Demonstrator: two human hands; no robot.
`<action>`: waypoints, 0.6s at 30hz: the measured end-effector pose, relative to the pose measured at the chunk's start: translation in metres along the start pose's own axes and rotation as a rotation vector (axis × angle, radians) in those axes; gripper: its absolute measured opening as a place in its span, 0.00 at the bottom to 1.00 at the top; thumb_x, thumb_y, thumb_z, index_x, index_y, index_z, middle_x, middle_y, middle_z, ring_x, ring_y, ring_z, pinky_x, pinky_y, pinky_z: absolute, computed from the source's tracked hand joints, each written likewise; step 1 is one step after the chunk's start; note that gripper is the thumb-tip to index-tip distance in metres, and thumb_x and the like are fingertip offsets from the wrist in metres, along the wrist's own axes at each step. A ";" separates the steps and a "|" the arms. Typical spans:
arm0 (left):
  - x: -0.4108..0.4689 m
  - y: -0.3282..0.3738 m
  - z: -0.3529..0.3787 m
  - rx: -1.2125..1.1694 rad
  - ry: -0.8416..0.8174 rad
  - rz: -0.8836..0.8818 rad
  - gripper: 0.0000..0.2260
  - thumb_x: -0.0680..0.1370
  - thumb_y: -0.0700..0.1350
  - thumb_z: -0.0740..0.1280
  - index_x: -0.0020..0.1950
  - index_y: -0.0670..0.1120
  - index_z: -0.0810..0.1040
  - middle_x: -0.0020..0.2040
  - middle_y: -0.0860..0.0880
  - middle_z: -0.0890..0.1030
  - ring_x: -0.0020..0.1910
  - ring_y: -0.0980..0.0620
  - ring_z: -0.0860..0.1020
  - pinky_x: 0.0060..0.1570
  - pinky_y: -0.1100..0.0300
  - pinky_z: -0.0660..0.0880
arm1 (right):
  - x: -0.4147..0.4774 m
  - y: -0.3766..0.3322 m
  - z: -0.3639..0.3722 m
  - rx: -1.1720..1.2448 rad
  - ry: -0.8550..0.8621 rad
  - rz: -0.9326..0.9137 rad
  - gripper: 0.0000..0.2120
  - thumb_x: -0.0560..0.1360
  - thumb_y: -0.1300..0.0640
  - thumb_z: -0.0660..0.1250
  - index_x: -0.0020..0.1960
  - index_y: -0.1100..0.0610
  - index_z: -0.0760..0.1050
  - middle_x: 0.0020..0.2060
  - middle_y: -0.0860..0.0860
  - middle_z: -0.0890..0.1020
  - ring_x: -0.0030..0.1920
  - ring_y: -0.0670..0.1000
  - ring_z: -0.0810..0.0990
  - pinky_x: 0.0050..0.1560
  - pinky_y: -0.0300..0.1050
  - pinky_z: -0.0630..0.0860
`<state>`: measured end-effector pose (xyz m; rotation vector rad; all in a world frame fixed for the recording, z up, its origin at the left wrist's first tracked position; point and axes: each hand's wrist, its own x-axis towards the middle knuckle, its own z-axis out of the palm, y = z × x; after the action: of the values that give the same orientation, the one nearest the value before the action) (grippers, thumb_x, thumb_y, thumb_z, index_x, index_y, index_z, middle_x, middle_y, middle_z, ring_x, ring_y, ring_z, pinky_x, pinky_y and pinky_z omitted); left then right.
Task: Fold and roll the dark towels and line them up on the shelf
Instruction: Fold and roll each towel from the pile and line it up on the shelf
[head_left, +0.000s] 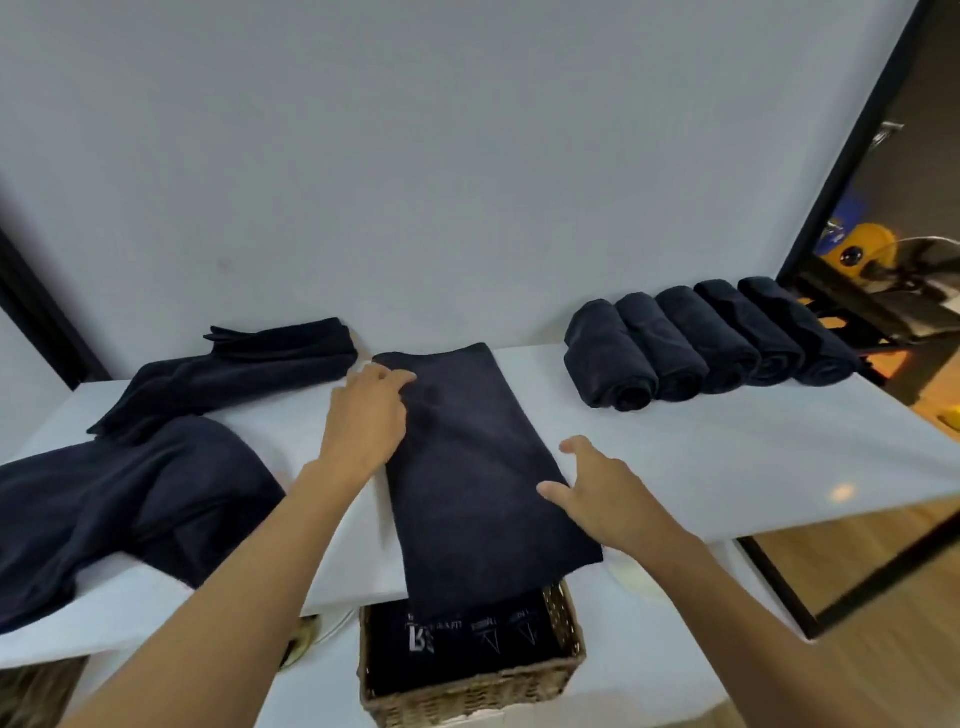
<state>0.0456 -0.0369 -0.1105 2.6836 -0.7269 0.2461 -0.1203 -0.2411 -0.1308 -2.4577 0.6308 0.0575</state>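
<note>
We see a white shelf (727, 457) running along the wall. At its right rear, five rolled towels (711, 345) lie side by side, each touching the next. In the middle a folded towel (478, 467) lies flat, its near end hanging over the front edge. At the left rear a long folded strip (234, 374) lies near the wall, and in front of it a loose heap (130, 499) of dark cloth spills over the front edge.
</note>
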 end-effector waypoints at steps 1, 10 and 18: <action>-0.019 0.005 0.002 -0.068 0.014 0.127 0.14 0.80 0.45 0.62 0.65 0.49 0.78 0.63 0.46 0.76 0.59 0.44 0.75 0.60 0.50 0.72 | -0.005 0.001 0.002 -0.050 0.043 -0.001 0.27 0.77 0.42 0.65 0.72 0.50 0.62 0.59 0.54 0.79 0.57 0.57 0.78 0.53 0.48 0.74; -0.158 0.018 0.015 0.315 -0.060 0.613 0.32 0.64 0.52 0.80 0.65 0.48 0.76 0.60 0.46 0.80 0.60 0.43 0.79 0.62 0.48 0.73 | -0.048 0.017 0.003 -0.219 0.173 -0.671 0.22 0.72 0.35 0.65 0.61 0.45 0.78 0.60 0.43 0.75 0.59 0.46 0.75 0.61 0.45 0.69; -0.151 0.019 -0.009 -0.232 -0.013 0.302 0.08 0.79 0.45 0.67 0.57 0.51 0.81 0.51 0.55 0.82 0.50 0.55 0.78 0.52 0.62 0.73 | -0.051 0.012 0.015 -0.408 0.234 -0.853 0.13 0.70 0.51 0.76 0.52 0.48 0.79 0.51 0.43 0.79 0.50 0.46 0.77 0.53 0.49 0.73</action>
<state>-0.0941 0.0201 -0.1346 2.3541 -1.0945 0.2040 -0.1693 -0.2191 -0.1402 -2.9451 -0.4224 -0.4834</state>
